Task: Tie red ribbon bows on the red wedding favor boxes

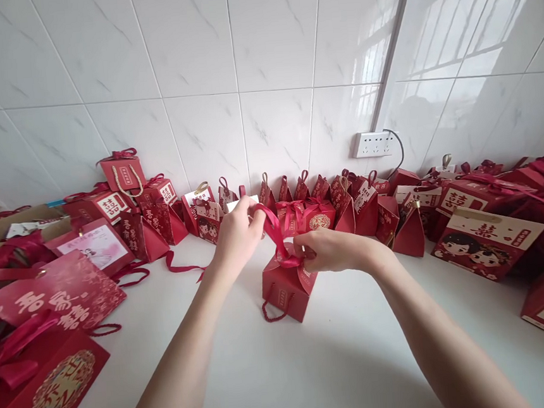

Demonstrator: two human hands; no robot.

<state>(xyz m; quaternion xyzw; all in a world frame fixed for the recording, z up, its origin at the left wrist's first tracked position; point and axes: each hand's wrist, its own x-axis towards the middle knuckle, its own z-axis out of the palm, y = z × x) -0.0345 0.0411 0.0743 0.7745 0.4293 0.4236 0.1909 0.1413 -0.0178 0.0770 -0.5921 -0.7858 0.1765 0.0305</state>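
Red box (289, 292) — white table (278, 378) (glossy tiles (276, 32))

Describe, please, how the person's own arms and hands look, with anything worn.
The left forearm and right forearm are bare, with no sleeve in view. The left hand and right hand wear no gloves, and neither wrist shows a watch or bracelet.

- One camera sits on the person's head.
- It looks forward and down, over the white table (248, 371) to the tiled wall (276, 32) behind.
- It is close to the left hand (242, 229) and right hand (328, 250), which show near the middle.
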